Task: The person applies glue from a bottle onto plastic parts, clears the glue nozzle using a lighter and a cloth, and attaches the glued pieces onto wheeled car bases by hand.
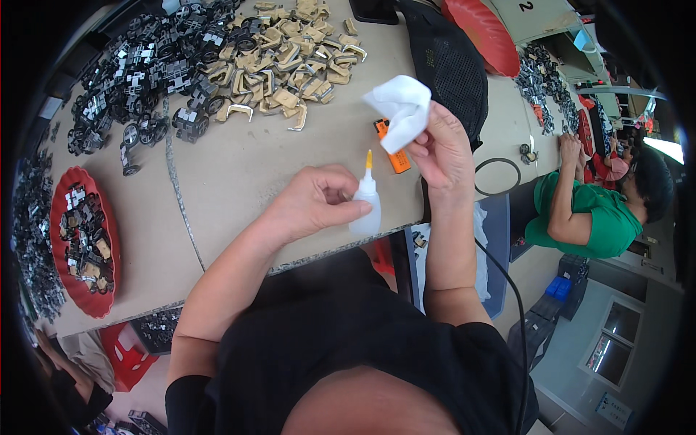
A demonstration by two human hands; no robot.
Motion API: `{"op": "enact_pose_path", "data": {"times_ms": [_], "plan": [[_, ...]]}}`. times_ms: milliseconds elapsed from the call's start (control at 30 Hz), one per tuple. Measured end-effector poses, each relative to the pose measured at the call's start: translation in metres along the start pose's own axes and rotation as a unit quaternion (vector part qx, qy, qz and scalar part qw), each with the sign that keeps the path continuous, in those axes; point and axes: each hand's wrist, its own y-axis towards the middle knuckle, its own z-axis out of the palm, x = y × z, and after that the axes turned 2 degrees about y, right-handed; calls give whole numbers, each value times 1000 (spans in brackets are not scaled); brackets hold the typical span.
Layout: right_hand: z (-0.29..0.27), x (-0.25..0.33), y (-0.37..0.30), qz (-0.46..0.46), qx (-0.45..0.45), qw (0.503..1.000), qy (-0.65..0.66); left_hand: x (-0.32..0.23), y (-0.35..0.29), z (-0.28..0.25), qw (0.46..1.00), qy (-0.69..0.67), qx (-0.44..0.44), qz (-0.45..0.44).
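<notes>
My left hand (pixel 315 201) grips a small white squeeze bottle (pixel 367 210) with a yellow pointed nozzle, held upright over the near edge of the beige table (pixel 239 174). My right hand (pixel 442 148) is raised beside it and pinches a crumpled white tissue (pixel 400 109) between thumb and fingers. The tissue hangs just above and right of the nozzle tip, not touching it. An orange utility knife (pixel 397 159) lies on the table behind the tissue, partly hidden.
A heap of tan plastic clips (pixel 290 54) and a pile of black and silver parts (pixel 152 65) lie at the far side. A red tray (pixel 83 239) of parts sits left. A black mesh bag (pixel 449 61), red dish (pixel 482 32) and a co-worker in green (pixel 587 210) are right.
</notes>
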Motion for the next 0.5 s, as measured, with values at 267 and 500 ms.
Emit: {"op": "enact_pose_path", "data": {"times_ms": [267, 500], "plan": [[6, -14, -19, 161, 89, 978, -93, -2, -1, -3, 997, 37, 26, -63], [5, 4, 1, 29, 10, 977, -211, 4, -1, -7, 994, 103, 46, -15]]}}
